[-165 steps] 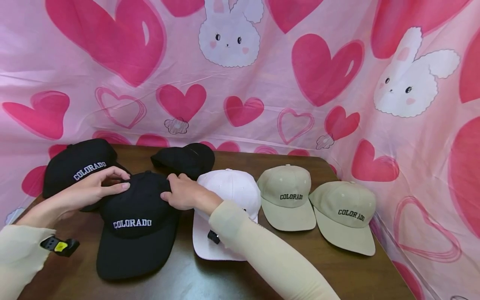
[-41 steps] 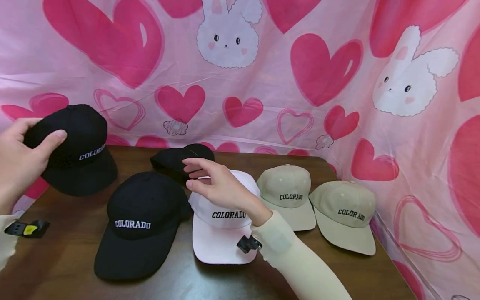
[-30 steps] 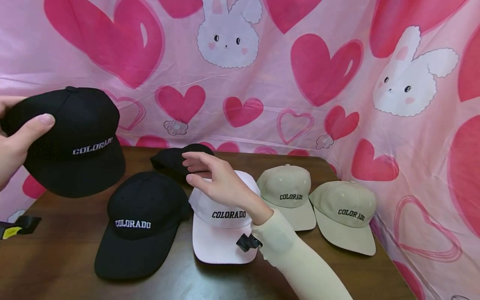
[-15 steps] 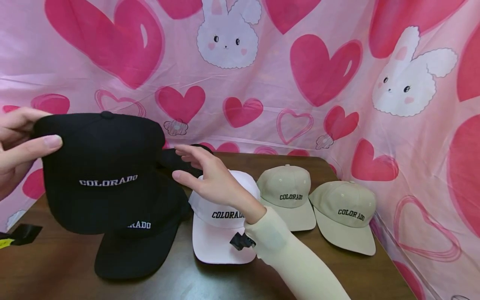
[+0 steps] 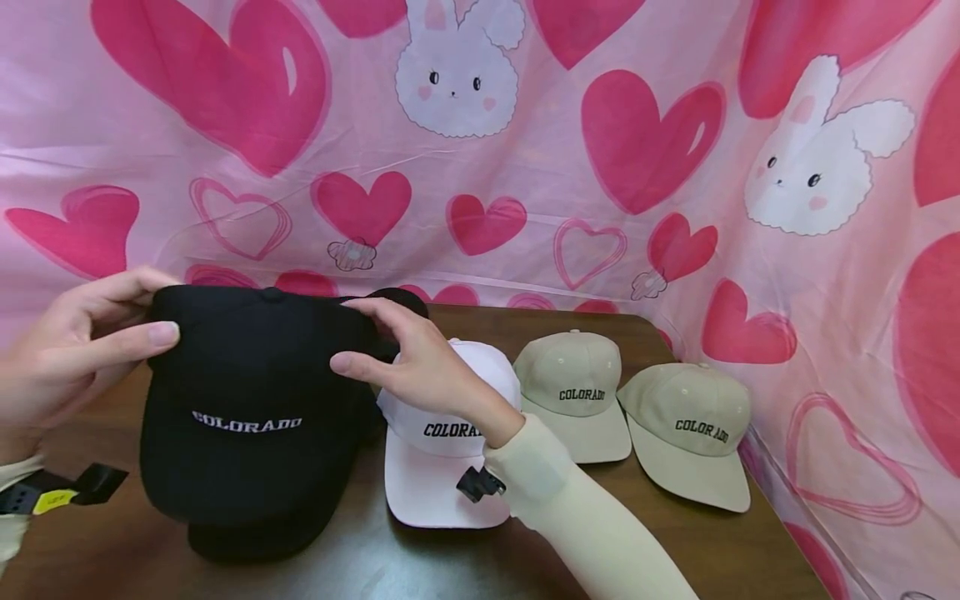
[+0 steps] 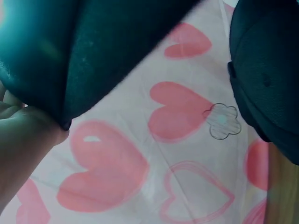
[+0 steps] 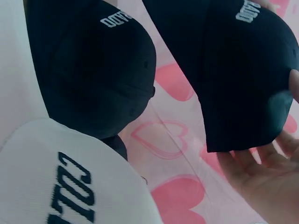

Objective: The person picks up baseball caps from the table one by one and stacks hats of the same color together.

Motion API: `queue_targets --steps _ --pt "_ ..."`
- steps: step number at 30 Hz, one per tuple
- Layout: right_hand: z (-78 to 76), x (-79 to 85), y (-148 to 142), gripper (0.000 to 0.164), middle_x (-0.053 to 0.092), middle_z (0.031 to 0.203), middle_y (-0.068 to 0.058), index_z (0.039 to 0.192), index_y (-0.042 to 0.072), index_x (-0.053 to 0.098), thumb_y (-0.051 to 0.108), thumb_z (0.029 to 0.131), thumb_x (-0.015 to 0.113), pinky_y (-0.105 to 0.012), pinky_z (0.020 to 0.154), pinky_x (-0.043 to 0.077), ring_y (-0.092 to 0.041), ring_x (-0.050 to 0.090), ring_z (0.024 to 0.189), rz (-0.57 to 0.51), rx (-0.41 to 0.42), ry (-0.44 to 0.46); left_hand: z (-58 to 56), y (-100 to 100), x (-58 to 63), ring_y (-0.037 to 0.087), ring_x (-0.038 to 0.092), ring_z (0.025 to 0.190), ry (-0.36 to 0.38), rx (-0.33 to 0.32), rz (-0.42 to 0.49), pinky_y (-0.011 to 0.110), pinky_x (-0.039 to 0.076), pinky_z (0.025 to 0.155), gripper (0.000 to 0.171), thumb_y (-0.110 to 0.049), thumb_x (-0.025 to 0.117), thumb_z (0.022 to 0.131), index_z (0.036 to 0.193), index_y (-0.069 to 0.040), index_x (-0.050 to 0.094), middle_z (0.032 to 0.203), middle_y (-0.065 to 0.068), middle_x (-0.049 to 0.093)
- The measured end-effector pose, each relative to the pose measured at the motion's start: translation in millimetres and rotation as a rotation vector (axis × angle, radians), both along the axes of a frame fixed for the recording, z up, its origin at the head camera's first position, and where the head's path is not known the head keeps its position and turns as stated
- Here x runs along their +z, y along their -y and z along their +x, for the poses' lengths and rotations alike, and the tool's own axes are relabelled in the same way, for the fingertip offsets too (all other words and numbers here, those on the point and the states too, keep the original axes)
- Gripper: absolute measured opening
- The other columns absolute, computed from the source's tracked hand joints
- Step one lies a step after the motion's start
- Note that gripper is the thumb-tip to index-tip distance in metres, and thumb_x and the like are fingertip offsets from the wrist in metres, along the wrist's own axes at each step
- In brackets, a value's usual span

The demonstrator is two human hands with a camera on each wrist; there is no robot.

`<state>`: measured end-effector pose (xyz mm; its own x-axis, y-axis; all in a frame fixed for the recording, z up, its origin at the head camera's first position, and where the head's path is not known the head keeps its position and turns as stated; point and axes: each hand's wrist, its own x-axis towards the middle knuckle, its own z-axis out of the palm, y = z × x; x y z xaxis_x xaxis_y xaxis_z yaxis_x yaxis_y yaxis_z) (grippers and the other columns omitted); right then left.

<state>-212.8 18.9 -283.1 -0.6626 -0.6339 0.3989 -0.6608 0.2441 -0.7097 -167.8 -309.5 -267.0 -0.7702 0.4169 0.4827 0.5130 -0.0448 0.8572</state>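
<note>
My left hand pinches the left side of a black cap, thumb in front and fingers behind, white COLORADO lettering facing me. That cap hangs over another black cap on the table, hiding all but its brim and right edge. My right hand lies at the held cap's right side, fingers extended and thumb apart. In the right wrist view, the right hand's fingers reach behind the held cap's edge, and its thumb meets the crown. The left wrist view has the held cap up close.
A white COLORADO cap sits under my right forearm. Two beige COLORADO caps stand to its right on the brown table. Behind the held cap, a further black cap shows partly. A pink heart-patterned cloth hangs behind.
Having lifted the far-left black cap, my left hand has carried it right and then down over the front black cap. My right hand let go of the front cap and now meets the carried one.
</note>
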Motion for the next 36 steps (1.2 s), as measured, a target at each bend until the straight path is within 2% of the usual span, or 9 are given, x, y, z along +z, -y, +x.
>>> queue_targets --steps 2,6,9,11,16,21,26,33,36 --pt "2.7 2.4 0.0 0.050 0.053 0.119 0.012 0.131 0.025 0.047 0.033 0.087 0.070 -0.024 0.088 0.046 -0.004 0.050 0.103 -0.002 0.032 0.028 -2.9 0.5 -3.5 0.029 0.055 0.086 0.005 -0.060 0.000 0.029 0.052 0.072 0.035 0.022 0.037 0.089 0.124 0.017 0.039 0.104 0.022 0.053" --pt "13.2 12.5 0.0 0.040 0.059 0.107 0.005 0.124 0.015 0.051 0.020 0.089 0.069 -0.026 0.082 0.049 -0.008 0.056 0.090 -0.016 0.098 0.084 -6.6 1.4 -7.5 0.029 0.054 0.094 0.036 -0.054 -0.093 0.030 0.051 0.074 0.035 0.021 0.037 0.090 0.125 0.014 0.040 0.106 0.023 0.055" --pt "18.9 18.8 -0.2 0.040 0.058 0.108 0.002 0.125 0.011 0.049 0.016 0.090 0.067 -0.025 0.084 0.048 -0.008 0.055 0.091 -0.005 0.112 0.112 -9.8 2.1 -10.7 0.029 0.055 0.090 0.067 -0.030 -0.144 0.031 0.051 0.072 0.034 0.018 0.037 0.092 0.125 0.011 0.041 0.101 0.023 0.058" --pt "17.5 18.5 0.6 0.043 0.057 0.113 0.001 0.129 0.010 0.047 0.017 0.091 0.066 -0.023 0.087 0.047 -0.008 0.054 0.096 0.018 0.111 0.125 -13.3 3.4 -14.4 0.030 0.056 0.088 0.088 -0.052 -0.128 0.032 0.051 0.071 0.033 0.016 0.035 0.093 0.125 0.011 0.041 0.099 0.023 0.059" --pt "-1.7 1.7 5.2 0.057 0.049 0.127 0.007 0.140 0.021 0.039 0.033 0.090 0.065 -0.023 0.094 0.042 -0.003 0.048 0.109 0.126 0.093 0.121 -21.8 8.3 -27.8 0.030 0.055 0.090 0.209 -0.115 -0.063 0.032 0.050 0.076 0.030 0.010 0.029 0.098 0.128 0.010 0.035 0.103 0.020 0.057" --pt "-17.6 -16.0 11.8 0.067 0.041 0.136 0.010 0.145 0.023 0.033 0.049 0.089 0.061 -0.024 0.102 0.033 -0.002 0.037 0.119 0.283 0.043 0.011 -29.3 13.0 -43.4 0.029 0.056 0.094 0.328 -0.100 -0.077 0.033 0.050 0.078 0.029 0.003 0.030 0.101 0.130 0.006 0.034 0.107 0.017 0.058" --pt "-21.5 -22.5 17.5 0.069 0.040 0.138 0.005 0.145 0.018 0.031 0.047 0.090 0.061 -0.025 0.104 0.032 -0.005 0.036 0.121 0.376 0.004 0.007 -36.7 15.6 -57.0 0.029 0.057 0.099 0.366 -0.080 -0.142 0.032 0.048 0.083 0.028 -0.001 0.032 0.103 0.130 0.004 0.036 0.110 0.016 0.057" --pt "-24.2 -25.5 30.8 0.066 0.043 0.136 0.003 0.145 0.015 0.032 0.045 0.092 0.058 -0.023 0.102 0.033 -0.006 0.037 0.119 0.487 -0.022 0.040 -43.0 23.2 -73.1 0.023 0.056 0.105 0.456 -0.096 -0.125 0.030 0.046 0.088 0.029 -0.004 0.031 0.103 0.131 0.003 0.035 0.115 0.014 0.056" --pt "-24.9 -28.5 34.0 0.066 0.043 0.136 0.002 0.145 0.015 0.031 0.045 0.093 0.058 -0.024 0.102 0.034 -0.007 0.037 0.119 0.519 -0.031 0.058 -44.9 25.8 -80.0 0.023 0.055 0.108 0.486 -0.075 -0.163 0.030 0.044 0.089 0.030 -0.006 0.032 0.104 0.132 0.002 0.034 0.118 0.014 0.055"
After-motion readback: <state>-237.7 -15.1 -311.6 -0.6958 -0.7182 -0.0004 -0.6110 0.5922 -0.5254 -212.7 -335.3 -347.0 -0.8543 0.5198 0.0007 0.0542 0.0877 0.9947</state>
